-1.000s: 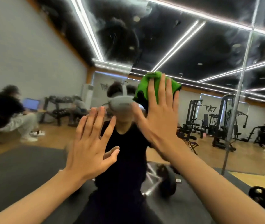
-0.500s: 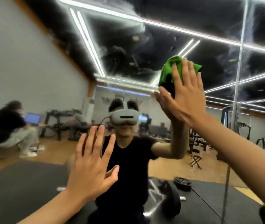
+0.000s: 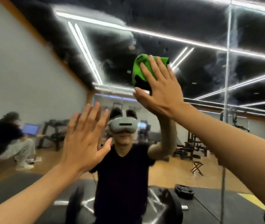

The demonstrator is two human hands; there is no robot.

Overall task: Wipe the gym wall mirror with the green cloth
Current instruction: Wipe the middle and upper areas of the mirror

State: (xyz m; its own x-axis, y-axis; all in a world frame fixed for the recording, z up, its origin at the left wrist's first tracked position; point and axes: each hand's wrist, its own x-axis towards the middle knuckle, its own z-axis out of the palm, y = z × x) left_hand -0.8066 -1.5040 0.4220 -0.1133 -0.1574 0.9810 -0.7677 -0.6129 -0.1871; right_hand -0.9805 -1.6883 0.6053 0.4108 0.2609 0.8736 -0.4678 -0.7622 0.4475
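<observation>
At the far left the gym wall mirror reflects a seated person in dark top and pale trousers beside a blue-lit laptop. The left hand is raised flat towards the glass, fingers straight and slightly spread, holding nothing; I cannot tell whether the palm touches. Behind it stands the wearer's reflection in a grey headset and black shirt. Higher, right of centre, the right hand presses the bunched green cloth against the mirror with straight fingers, thumb splayed, covering the cloth's lower right part. Further right run a vertical mirror seam, a reflected folding stool and a black weight plate.
</observation>
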